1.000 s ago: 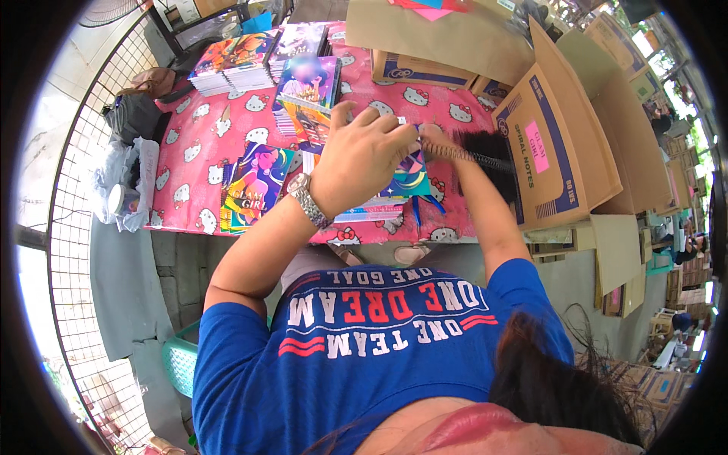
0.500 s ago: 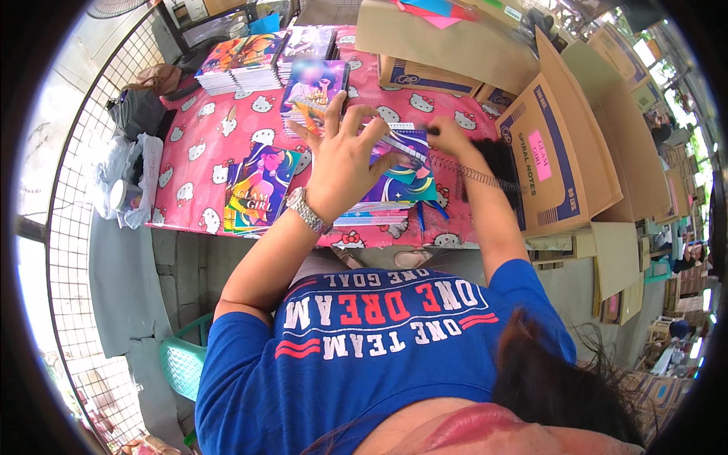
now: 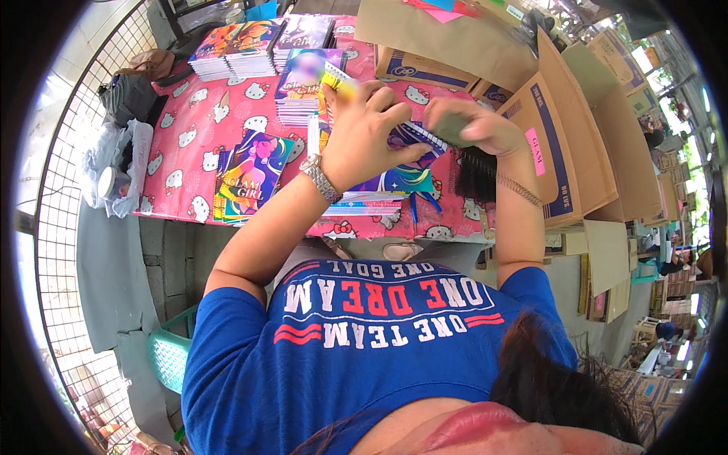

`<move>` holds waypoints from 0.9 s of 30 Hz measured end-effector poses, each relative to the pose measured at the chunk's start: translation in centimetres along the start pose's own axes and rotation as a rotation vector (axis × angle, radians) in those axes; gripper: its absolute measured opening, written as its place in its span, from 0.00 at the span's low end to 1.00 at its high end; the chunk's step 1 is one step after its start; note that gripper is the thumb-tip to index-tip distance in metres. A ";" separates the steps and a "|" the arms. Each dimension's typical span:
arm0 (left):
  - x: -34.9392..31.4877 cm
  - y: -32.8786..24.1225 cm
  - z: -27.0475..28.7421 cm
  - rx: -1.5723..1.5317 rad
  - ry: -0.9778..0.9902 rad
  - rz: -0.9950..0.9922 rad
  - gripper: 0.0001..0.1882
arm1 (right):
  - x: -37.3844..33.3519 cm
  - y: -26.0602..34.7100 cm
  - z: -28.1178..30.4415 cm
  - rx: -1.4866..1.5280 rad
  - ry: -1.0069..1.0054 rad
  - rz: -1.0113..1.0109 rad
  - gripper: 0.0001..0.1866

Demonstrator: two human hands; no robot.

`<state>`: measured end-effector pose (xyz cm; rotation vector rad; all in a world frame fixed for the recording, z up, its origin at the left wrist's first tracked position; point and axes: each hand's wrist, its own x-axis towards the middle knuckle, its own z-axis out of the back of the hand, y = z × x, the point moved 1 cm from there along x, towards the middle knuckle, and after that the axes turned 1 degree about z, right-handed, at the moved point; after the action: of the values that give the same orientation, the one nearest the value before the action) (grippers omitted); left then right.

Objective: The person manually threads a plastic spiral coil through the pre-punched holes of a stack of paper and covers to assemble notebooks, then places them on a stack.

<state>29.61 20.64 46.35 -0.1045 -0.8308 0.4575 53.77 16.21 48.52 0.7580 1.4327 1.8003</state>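
My left hand (image 3: 364, 136), with a metal watch at the wrist, grips a colourful notebook (image 3: 428, 140) that is lifted and bent above a stack of notebooks (image 3: 379, 203). A row of punched holes runs along its right edge. My right hand (image 3: 485, 129) is raised close to that edge, its fingertips smeared by motion. Across my right forearm lies a thin wire coil (image 3: 519, 189); whether the hand holds it cannot be made out. Left of the stack lie notebooks with a bright figure on the cover (image 3: 254, 174).
More notebook stacks (image 3: 243, 49) stand at the far left of the pink patterned tablecloth (image 3: 178, 152). A dark, bristly heap (image 3: 476, 178) lies beside the open cardboard box (image 3: 561, 144) on the right. Plastic bags (image 3: 125, 167) sit at the left edge.
My left hand has shifted slightly right with the notebook, now more tilted and bent. My right hand has moved right and turned, and the coil now lies across its forearm.
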 end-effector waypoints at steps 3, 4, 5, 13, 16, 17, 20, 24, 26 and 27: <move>0.1 0.2 0.6 -0.019 0.024 -0.018 0.22 | 0.8 0.8 0.1 -0.048 0.055 0.187 0.28; 0.1 0.2 0.8 -0.024 0.070 -0.022 0.22 | 1.0 1.4 -0.8 0.186 0.105 0.317 0.27; 0.1 0.4 0.9 -0.039 0.085 -0.020 0.22 | 1.2 1.7 -1.4 0.423 0.153 0.443 0.27; 0.2 1.0 0.7 -0.093 0.086 -0.046 0.22 | 1.4 0.9 -0.2 -0.172 -0.011 0.002 0.27; 0.0 1.0 0.4 -0.075 0.100 -0.006 0.24 | 1.6 1.6 -1.6 0.230 0.033 0.269 0.28; 0.1 1.1 0.3 -0.092 0.093 -0.008 0.24 | 1.7 1.7 -2.1 0.448 0.081 0.487 0.28; 0.7 1.2 0.5 -0.111 0.089 0.013 0.24 | 1.8 0.7 -0.4 -0.090 -0.044 0.070 0.30; 0.5 0.9 0.3 -0.133 0.083 0.037 0.24 | 2.6 1.0 -0.8 0.074 -0.023 0.308 0.28; 0.4 0.8 0.4 -0.134 0.066 0.047 0.25 | 2.1 1.4 -0.3 -0.185 -0.072 -0.149 0.30; 0.3 0.8 0.5 -0.134 0.057 0.053 0.25 | 2.3 1.2 -0.8 0.003 -0.058 0.056 0.29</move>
<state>29.18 21.48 46.69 -0.2625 -0.8036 0.4467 51.60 17.45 49.53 0.8531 1.3896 1.8037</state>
